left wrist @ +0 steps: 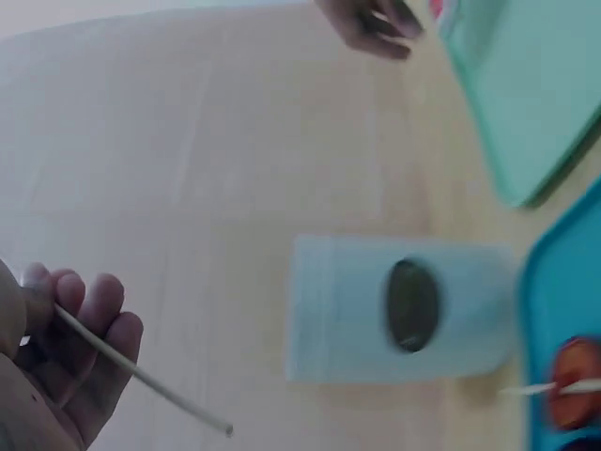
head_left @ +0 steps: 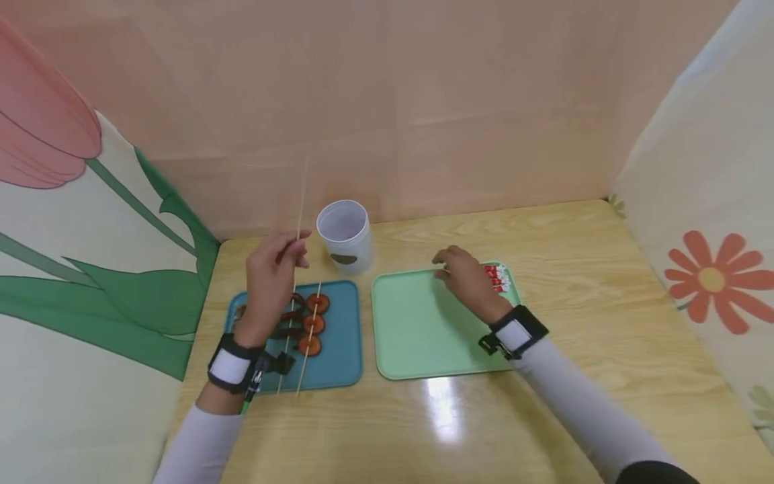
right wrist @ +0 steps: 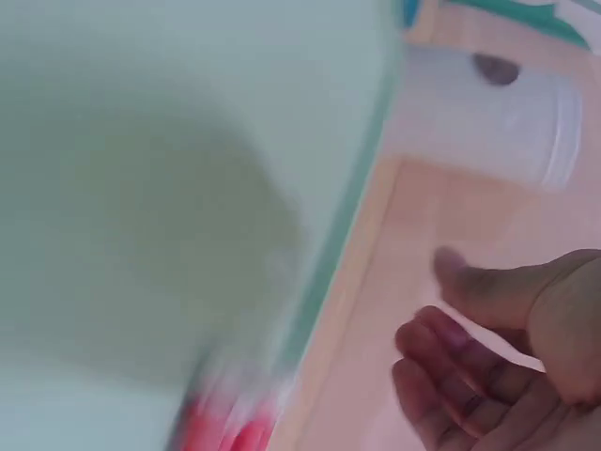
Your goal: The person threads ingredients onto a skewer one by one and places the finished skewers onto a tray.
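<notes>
My left hand (head_left: 269, 279) pinches a thin bamboo skewer (head_left: 302, 195) near its lower end, its long tip pointing up toward the wall. In the left wrist view the bare blunt end of this skewer (left wrist: 150, 378) sticks out past the curled fingers. Below that hand, a blue tray (head_left: 346, 349) bears a skewer of round orange-red slices (head_left: 311, 324) and one of dark pieces, partly hidden by the forearm. My right hand (head_left: 468, 286) hovers over the far part of a green tray (head_left: 411, 329), fingers loosely bent and holding nothing. Beside it lie red-and-white wrapped pieces (head_left: 498, 277).
A whitish plastic cup (head_left: 359, 255) with a dark oval mark stands behind the trays, close to the back wall. Wood-patterned table surface (head_left: 592, 336) stretches off to the right. Printed cloth walls enclose the left, back and right sides.
</notes>
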Demonstrator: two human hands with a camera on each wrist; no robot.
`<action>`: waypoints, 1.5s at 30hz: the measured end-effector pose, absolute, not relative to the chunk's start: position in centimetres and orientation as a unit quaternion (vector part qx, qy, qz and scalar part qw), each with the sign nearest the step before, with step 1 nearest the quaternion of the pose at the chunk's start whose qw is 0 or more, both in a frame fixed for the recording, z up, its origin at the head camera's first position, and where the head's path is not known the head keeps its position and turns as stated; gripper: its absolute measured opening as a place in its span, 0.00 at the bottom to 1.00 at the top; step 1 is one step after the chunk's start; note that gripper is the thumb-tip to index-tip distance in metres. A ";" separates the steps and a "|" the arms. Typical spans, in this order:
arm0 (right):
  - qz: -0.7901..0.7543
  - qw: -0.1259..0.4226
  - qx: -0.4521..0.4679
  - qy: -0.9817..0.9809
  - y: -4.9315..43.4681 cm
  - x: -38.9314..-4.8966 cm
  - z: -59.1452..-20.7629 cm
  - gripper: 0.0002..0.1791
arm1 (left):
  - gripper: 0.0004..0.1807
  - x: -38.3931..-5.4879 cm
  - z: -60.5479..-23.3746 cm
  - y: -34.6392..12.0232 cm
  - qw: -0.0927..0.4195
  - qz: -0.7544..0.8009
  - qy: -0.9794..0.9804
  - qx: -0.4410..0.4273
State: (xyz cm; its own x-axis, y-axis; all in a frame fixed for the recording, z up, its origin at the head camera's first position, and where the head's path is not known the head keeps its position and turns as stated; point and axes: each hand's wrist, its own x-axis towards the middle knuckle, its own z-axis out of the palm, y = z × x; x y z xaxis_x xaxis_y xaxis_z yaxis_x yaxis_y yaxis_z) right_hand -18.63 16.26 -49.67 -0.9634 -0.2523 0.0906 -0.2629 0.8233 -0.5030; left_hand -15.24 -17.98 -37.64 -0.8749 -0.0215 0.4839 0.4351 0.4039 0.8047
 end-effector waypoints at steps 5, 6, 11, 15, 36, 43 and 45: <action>0.153 0.064 0.147 -0.975 21.6 -16.3 -51.1 0.10 | 0.08 -11.2 -40.2 -18.9 0.214 -0.479 -0.842 -0.127; 0.139 0.066 0.147 -0.977 22.3 -16.2 -51.5 0.08 | 0.07 -10.6 -40.8 -18.9 0.218 -0.460 -0.851 -0.131; 0.107 0.067 0.155 -0.980 24.5 -15.8 -53.2 0.09 | 0.03 -8.5 -43.5 -17.1 0.213 -0.391 -0.881 -0.160; 0.093 0.085 0.154 -0.980 25.6 -15.4 -53.7 0.07 | 0.03 -7.8 -44.8 -15.1 0.182 -0.366 -0.895 -0.179; 0.569 -0.057 0.097 -0.815 19.1 -13.2 -42.5 0.17 | 0.05 -7.4 -45.6 -11.7 0.168 -0.225 -0.936 -0.214; 0.594 -0.037 0.103 -0.797 17.6 -12.4 -40.7 0.17 | 0.02 -7.5 -45.2 -11.2 0.146 -0.224 -0.938 -0.219; 0.591 -0.034 0.098 -0.800 17.3 -12.2 -40.4 0.17 | 0.01 -7.5 -45.1 -11.1 0.139 -0.223 -0.940 -0.218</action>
State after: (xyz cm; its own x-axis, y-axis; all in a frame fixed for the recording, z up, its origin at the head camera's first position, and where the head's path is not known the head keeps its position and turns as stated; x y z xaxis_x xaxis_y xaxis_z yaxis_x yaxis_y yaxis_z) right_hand -12.19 17.34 -40.38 -0.9785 -0.1969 0.0612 -0.1162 0.2815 -0.9525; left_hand -7.54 -11.14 -45.09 -0.8661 0.3480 0.3589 0.4720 0.8056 0.3580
